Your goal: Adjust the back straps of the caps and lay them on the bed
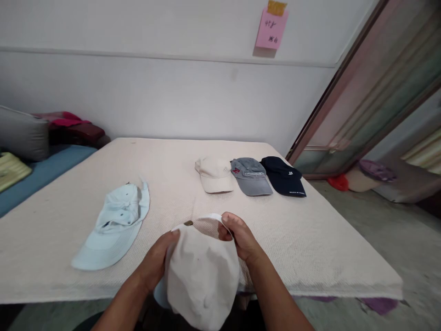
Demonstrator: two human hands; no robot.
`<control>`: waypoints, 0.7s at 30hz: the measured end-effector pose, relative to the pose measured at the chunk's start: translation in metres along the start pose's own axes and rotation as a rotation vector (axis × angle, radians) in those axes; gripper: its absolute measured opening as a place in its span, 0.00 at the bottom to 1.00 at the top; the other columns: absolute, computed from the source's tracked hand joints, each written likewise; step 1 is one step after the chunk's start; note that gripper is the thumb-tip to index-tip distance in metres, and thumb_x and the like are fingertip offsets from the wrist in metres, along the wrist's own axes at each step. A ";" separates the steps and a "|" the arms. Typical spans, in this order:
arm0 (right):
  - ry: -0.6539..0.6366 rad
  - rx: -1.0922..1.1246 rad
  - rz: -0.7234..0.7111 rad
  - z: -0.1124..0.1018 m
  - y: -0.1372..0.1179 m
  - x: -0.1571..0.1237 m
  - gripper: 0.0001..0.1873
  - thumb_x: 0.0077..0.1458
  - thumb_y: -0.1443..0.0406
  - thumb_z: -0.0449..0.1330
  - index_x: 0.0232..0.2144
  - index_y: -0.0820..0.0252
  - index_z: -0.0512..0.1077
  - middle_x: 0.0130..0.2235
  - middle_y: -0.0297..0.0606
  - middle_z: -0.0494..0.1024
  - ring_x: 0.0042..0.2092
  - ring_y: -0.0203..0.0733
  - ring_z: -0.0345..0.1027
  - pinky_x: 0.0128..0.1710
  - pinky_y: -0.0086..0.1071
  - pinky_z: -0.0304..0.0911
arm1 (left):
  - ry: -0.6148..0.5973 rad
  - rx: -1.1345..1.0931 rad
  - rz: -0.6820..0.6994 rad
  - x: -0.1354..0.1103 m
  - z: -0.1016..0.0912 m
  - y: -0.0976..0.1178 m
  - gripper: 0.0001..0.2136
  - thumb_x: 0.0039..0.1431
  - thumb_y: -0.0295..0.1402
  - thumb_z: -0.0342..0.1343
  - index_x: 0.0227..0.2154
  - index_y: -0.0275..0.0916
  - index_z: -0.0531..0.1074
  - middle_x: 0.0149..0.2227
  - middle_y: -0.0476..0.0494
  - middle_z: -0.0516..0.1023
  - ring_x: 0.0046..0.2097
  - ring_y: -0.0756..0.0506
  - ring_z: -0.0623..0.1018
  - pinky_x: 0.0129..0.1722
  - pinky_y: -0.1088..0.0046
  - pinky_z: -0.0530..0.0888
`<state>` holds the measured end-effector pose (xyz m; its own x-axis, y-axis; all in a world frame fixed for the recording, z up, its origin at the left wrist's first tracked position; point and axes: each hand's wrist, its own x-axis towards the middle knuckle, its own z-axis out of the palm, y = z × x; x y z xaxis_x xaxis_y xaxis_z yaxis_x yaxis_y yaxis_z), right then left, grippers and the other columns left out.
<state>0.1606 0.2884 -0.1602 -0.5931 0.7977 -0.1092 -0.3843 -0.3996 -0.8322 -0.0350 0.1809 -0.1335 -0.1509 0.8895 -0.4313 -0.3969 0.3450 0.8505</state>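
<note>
I hold a white cap (201, 271) over the near edge of the table, its back strap with a small brass buckle turned away from me. My left hand (156, 259) grips the cap's left side, fingers curled round the rim. My right hand (239, 236) pinches the strap at the right. A light blue cap (115, 225) lies upside down on the cloth to the left. Further back three caps sit in a row: cream (214, 174), grey (251, 176) and navy (284, 177).
The table is covered by a cream textured cloth (310, 243). A blue mattress with cushions and red fabric (65, 126) lies at the left. A pink note (271, 28) hangs on the white wall. A sliding door frame (344, 92) and floor clutter are at the right.
</note>
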 end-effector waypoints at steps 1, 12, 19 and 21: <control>-0.006 0.008 -0.022 -0.001 0.000 0.001 0.15 0.53 0.60 0.60 0.21 0.61 0.63 0.19 0.29 0.62 0.20 0.29 0.48 0.21 0.27 0.43 | -0.007 -0.003 0.002 0.000 0.000 0.001 0.16 0.55 0.43 0.55 0.34 0.35 0.77 0.31 0.41 0.80 0.35 0.41 0.77 0.35 0.69 0.72; -0.109 0.147 -0.045 -0.007 -0.006 0.003 0.03 0.49 0.68 0.60 0.28 0.62 0.68 0.23 0.30 0.66 0.19 0.27 0.51 0.21 0.26 0.45 | -0.084 0.002 0.001 0.002 -0.005 0.000 0.10 0.50 0.30 0.60 0.37 0.38 0.75 0.29 0.44 0.80 0.30 0.45 0.77 0.31 0.72 0.71; -0.147 0.003 0.034 0.003 -0.004 0.001 0.11 0.56 0.61 0.58 0.26 0.61 0.67 0.15 0.23 0.57 0.16 0.26 0.40 0.18 0.26 0.36 | -0.089 0.056 0.036 0.004 0.000 -0.002 0.10 0.47 0.25 0.54 0.34 0.38 0.74 0.26 0.49 0.77 0.27 0.47 0.74 0.28 0.75 0.68; -0.181 -0.062 0.089 0.007 -0.003 0.000 0.11 0.56 0.60 0.59 0.27 0.62 0.69 0.15 0.24 0.58 0.16 0.26 0.40 0.17 0.26 0.36 | -0.095 0.062 0.076 0.001 0.004 0.001 0.08 0.49 0.26 0.54 0.33 0.37 0.74 0.27 0.48 0.77 0.28 0.48 0.73 0.28 0.75 0.68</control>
<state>0.1570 0.2864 -0.1537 -0.7425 0.6639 -0.0891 -0.2838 -0.4322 -0.8559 -0.0321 0.1834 -0.1323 -0.0906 0.9372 -0.3369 -0.3304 0.2908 0.8979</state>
